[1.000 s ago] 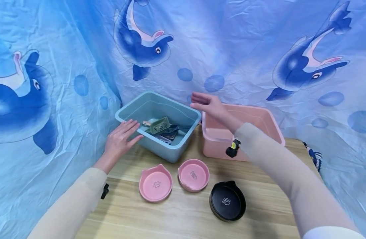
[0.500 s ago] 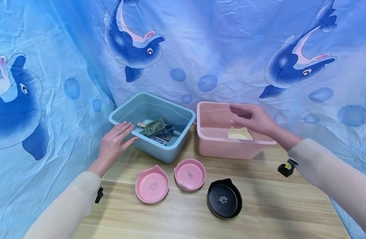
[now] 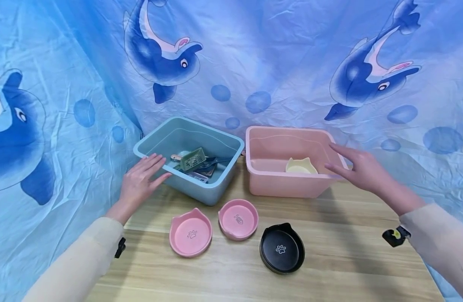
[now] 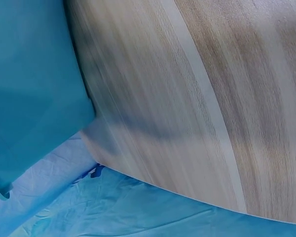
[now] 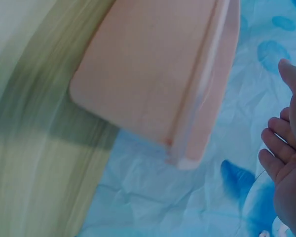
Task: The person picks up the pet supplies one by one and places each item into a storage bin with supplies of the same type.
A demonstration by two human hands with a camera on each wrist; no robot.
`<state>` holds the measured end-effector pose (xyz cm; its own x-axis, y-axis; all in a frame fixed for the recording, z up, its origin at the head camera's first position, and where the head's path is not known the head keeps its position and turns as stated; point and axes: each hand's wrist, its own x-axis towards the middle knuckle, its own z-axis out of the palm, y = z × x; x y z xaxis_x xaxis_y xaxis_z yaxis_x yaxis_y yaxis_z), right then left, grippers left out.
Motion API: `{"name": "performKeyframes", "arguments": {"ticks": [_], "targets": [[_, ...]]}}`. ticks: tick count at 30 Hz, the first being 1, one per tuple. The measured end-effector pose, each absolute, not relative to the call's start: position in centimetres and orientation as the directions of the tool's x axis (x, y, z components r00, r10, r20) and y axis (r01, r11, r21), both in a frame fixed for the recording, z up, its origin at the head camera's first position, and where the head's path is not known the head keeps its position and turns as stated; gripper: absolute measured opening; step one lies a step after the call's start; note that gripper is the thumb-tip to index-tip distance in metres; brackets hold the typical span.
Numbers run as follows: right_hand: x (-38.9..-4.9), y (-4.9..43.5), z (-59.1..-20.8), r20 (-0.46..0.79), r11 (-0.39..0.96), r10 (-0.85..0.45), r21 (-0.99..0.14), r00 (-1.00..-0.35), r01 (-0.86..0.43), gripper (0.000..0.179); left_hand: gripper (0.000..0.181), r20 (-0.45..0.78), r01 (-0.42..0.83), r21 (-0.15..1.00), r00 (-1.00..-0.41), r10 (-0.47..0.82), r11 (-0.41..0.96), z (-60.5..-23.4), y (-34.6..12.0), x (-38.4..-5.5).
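My left hand (image 3: 141, 178) rests with straight fingers at the near left rim of the blue bin (image 3: 201, 188). Inside that bin lie a green slotted litter scoop (image 3: 193, 160) and several other items, partly hidden. My right hand (image 3: 363, 170) is held beside the right end of the pink bin (image 3: 284, 186), fingers extended, holding nothing; the right wrist view shows the same hand (image 5: 288, 153) apart from the bin wall. A pale yellow cat-eared bowl (image 3: 300, 166) sits in the pink bin. Its lower part is hidden by the front wall.
On the wooden table (image 3: 216, 277) stand a pink paw-print bowl (image 3: 191, 233), a pink fishbone bowl (image 3: 238, 219) and a black paw-print bowl (image 3: 282, 249). A blue dolphin-print cloth (image 3: 231, 54) hangs behind and to the left.
My right hand has moved right, from between the bins across the pink bin to its right end. The yellow bowl has come into view. The left hand stays at the blue bin's rim.
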<state>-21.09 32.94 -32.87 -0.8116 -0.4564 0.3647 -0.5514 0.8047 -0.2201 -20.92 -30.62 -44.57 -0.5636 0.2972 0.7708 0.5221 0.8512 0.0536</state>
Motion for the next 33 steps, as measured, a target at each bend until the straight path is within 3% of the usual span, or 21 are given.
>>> {"name": "performKeyframes", "arguments": {"ticks": [18,25,33], "targets": [[-19.6,35.5,-37.8,0.407,0.838,-0.417,-0.174,-0.813,-0.517,0.074,0.078,0.762,0.533,0.03,-0.56,0.326,0.846,-44.3,-30.8,-20.7],[-19.6,35.3,-39.2,0.501,0.829,-0.423,-0.123,-0.755,-0.546,0.074,0.08,0.745,0.525,0.048,-0.585,0.32,0.85,-43.9,-30.7,-20.7],[-19.0,35.2,-39.9,0.442,0.892,-0.348,-0.116,-0.827,-0.437,0.076,0.089,0.709,0.512,0.028,-0.616,0.345,0.858,-43.2,-30.6,-20.7]]}}
